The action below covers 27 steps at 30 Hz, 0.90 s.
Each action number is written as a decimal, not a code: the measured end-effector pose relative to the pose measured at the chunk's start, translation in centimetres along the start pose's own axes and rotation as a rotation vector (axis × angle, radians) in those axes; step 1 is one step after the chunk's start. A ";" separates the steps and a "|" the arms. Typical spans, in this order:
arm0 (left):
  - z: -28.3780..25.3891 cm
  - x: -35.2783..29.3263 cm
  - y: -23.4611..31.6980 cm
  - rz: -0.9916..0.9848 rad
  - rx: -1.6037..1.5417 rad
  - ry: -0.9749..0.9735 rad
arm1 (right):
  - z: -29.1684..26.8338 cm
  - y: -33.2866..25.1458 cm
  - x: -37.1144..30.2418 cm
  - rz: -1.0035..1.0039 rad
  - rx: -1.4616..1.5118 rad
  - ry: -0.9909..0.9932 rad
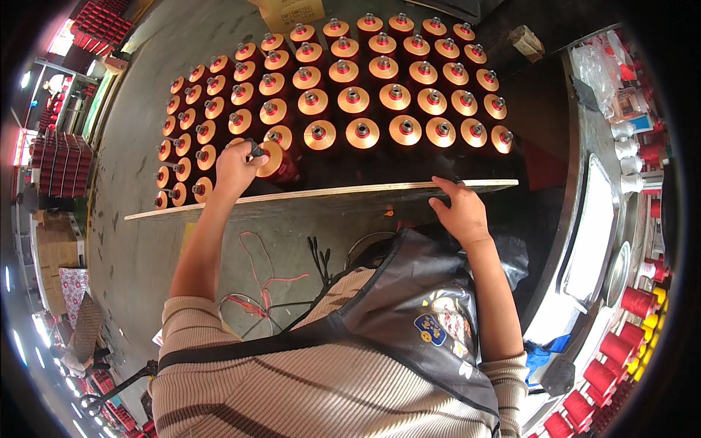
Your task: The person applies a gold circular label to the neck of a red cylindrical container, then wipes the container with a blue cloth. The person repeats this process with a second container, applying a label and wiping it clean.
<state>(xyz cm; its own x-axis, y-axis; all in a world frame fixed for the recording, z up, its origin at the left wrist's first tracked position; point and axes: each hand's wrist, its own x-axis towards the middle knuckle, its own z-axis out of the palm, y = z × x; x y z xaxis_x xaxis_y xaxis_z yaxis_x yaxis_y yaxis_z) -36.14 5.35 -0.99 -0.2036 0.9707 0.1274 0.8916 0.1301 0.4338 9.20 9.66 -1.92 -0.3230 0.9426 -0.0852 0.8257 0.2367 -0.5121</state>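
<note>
Rows of dark red thread spools [363,133] stand upright, each with a tan disc on top and a short fitting at its centre. My left hand [237,169] is closed round a small dark cylindrical piece [255,150] beside the tan disc of a front-row spool [269,160]. That spool's red side shows a little; my fingers hide part of the contact. On the right, my right hand [464,213] is at the near edge of a wooden board [328,191], thumb and forefinger apart, the other fingers partly hidden. It holds nothing visible.
A metal-edged worktable [584,219] runs along the right, with white and red thread cones [617,347] beyond it. A cardboard box [292,12] is at the far side. Loose reddish cords [255,303] lie on the floor below the board. Stacked red spools [62,164] stand far left.
</note>
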 end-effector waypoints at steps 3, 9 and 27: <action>0.4 -0.8 -3.2 -0.131 0.054 -0.001 | -0.1 0.2 0.0 0.008 0.038 0.057; -0.4 -1.2 -7.9 -0.349 0.302 -0.063 | -2.5 -1.0 0.6 0.164 0.050 0.018; 0.6 -2.6 -15.1 -0.445 0.340 -0.254 | -3.5 0.4 -0.4 0.119 0.100 0.100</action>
<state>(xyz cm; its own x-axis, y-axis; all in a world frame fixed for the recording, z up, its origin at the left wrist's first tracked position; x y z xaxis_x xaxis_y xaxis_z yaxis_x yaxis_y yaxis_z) -48.84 0.98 -8.42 -0.5207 0.8208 -0.2349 0.8308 0.5505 0.0821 11.28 10.21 0.85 -0.1740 0.9824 -0.0676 0.8036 0.1020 -0.5864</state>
